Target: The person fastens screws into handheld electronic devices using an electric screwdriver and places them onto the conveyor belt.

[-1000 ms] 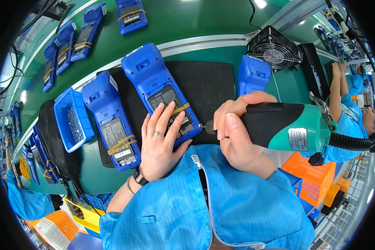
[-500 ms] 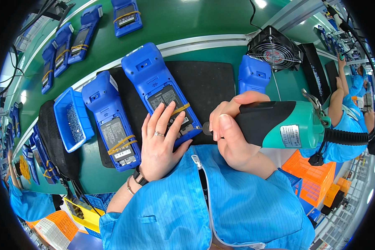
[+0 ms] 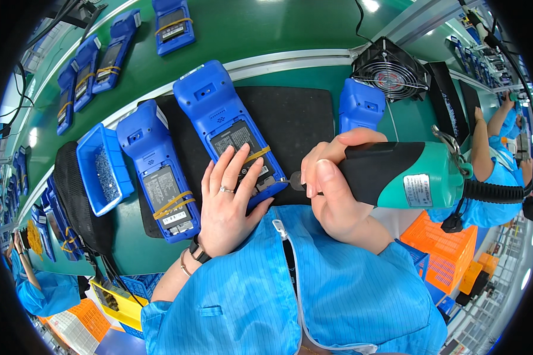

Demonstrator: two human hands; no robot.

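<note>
Under my left hand point(image 3: 226, 192) lies a blue handheld terminal point(image 3: 210, 106), its back up, with a black battery and a yellow rubber band across it. The fingers of that hand are stretched out flat over the battery, its thumb near the lower edge. My right hand point(image 3: 334, 180) is wrapped round the front of a green and black electric screwdriver point(image 3: 420, 177). The tool lies nearly level, its tip pointing left at the terminal's lower right corner; whether it touches a screw is too small to tell. A second banded terminal point(image 3: 154, 160) lies just left.
A blue bin point(image 3: 83, 171) of small screws stands at the left, beside a black mesh bag point(image 3: 80, 207). Another blue terminal point(image 3: 361, 106) and a black fan point(image 3: 391, 74) stand at the back right. Several terminals lie on the green belt point(image 3: 260, 29). Co-workers sit at both sides.
The screwdriver and my right hand have shifted slightly right and up. The terminals on the belt have moved a little left. My left hand has stayed in place.
</note>
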